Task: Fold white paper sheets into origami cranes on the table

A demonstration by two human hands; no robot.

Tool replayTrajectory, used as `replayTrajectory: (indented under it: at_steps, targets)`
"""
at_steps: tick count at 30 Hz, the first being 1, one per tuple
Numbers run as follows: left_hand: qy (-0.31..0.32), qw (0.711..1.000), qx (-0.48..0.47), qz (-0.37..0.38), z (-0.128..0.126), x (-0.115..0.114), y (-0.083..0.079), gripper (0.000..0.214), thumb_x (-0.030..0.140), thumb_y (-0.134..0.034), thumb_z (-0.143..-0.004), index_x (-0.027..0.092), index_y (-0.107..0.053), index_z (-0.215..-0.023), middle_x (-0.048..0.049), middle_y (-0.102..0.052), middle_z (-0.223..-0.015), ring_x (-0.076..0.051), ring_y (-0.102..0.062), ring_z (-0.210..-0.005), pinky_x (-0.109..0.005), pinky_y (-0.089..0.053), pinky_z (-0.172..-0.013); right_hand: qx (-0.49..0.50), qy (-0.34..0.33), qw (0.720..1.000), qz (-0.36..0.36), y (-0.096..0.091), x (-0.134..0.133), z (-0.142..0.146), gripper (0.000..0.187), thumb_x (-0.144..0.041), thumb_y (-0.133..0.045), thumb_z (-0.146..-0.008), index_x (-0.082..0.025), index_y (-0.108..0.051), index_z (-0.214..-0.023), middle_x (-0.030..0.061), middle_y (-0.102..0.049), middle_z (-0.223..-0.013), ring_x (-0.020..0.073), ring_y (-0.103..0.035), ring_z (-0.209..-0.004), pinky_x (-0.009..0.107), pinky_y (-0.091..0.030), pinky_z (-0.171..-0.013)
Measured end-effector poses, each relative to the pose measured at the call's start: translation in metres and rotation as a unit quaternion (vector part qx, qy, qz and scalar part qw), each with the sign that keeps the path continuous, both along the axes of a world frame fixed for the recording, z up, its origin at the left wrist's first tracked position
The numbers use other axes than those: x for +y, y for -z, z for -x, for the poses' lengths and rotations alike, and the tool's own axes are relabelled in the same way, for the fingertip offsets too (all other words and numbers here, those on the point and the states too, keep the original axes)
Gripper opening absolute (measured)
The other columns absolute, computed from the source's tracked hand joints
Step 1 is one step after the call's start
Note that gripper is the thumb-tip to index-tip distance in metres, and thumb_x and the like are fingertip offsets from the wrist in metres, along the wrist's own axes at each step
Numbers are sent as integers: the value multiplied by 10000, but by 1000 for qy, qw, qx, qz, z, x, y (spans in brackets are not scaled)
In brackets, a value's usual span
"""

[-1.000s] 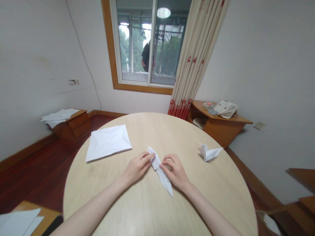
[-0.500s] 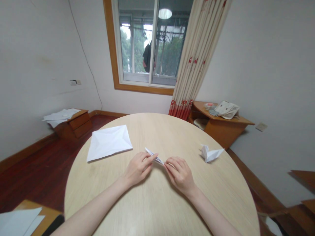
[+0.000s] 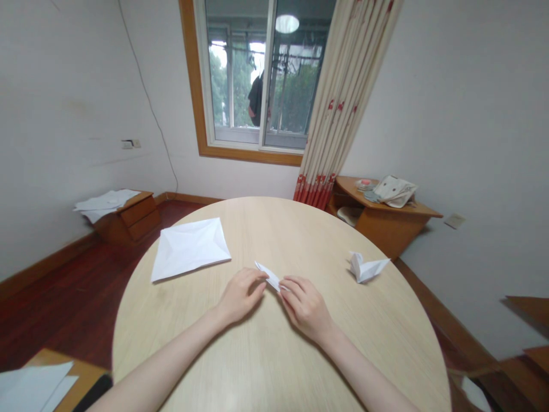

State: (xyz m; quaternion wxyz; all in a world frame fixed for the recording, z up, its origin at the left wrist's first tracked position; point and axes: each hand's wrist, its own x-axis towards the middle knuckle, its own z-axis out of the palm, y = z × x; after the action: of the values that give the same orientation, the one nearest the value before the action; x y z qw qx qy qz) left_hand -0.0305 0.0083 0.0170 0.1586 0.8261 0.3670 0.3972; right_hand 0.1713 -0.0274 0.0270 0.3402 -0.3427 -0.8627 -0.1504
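Observation:
A small, narrow piece of folded white paper (image 3: pixel 271 278) is held slantwise between my hands, above the middle of the round table (image 3: pixel 274 366). My left hand (image 3: pixel 243 294) has its fingertips at the paper's left side, the thumb bent just below them. At the lower right end, my right hand (image 3: pixel 306 306) pinches the paper, its fingers covering that tip. A finished-looking folded paper bird (image 3: pixel 368 269) rests on the table to the right. To the left lies a stack of creased white paper sheets (image 3: pixel 191 250).
Behind the table stand a low drawer cabinet (image 3: pixel 135 216) with papers on it, and a corner desk (image 3: pixel 386 226) bearing a cloth bag (image 3: pixel 397 191). A curtain (image 3: pixel 343 103) hangs beside the window. More papers (image 3: pixel 34 386) lie on a wooden surface at lower left.
The folded paper has turned to show more of its flat face. My right hand has shifted slightly left along it, and my left fingers have drawn back to its near edge.

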Motion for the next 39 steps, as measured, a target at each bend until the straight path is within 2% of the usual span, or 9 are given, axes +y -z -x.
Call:
replayTrajectory:
  at_steps: [6,11,16,23,28,33,39]
  targets:
    - [-33,995,-24,91,-1,5,4,183,262,-482,-908,202,-655,-924,-39,-698,-949,-198,-618,-911,-347,-465,-852,-7,2,996,87,11,-1,4,208,-200,-460,-922,-164,-651,-996,120,-712,-996,245,-650,-942,415,-519,-824]
    - [-66,993,52,81,-1,5,1,149,238,-506,-891,201,-641,-941,-38,-686,-919,-217,-590,-880,-357,-437,-798,21,-35,987,154,7,0,1,212,-174,-469,-902,-187,-657,-999,96,-715,-1012,230,-654,-959,453,-481,-906]
    - [-74,989,120,53,-1,3,0,114,256,-539,-884,218,-621,-954,-21,-671,-965,-223,-554,-909,-353,-390,-785,41,-64,978,197,6,3,-4,286,-113,-457,-864,-215,-661,-1037,74,-705,-1053,203,-636,-1007,410,-505,-902]
    - [-81,980,178,21,1,5,4,146,318,-565,-906,260,-603,-1034,-5,-644,-1005,-226,-512,-926,-350,-331,-778,48,-50,973,219,15,8,-8,365,-70,-432,-862,-207,-648,-1122,92,-667,-1159,208,-614,-1060,414,-515,-905]
    - [-80,980,182,16,2,7,8,131,316,-557,-911,250,-614,-1009,-17,-621,-994,-224,-505,-925,-352,-340,-782,54,-46,975,212,20,11,-9,377,-31,-453,-834,-218,-681,-1069,81,-690,-1107,196,-632,-1013,389,-533,-878]
    - [-59,988,140,27,2,9,11,89,287,-567,-900,227,-622,-938,-36,-586,-1010,-221,-505,-951,-362,-385,-803,65,-50,972,220,20,11,-9,376,-13,-469,-815,-220,-698,-1029,71,-705,-1058,192,-642,-980,375,-539,-862]
    - [9,997,74,28,1,9,10,107,221,-527,-905,195,-614,-848,-49,-593,-918,-207,-536,-913,-342,-442,-810,67,-53,970,227,15,8,-8,327,-28,-490,-814,-213,-707,-972,62,-705,-1044,190,-634,-978,370,-527,-865]
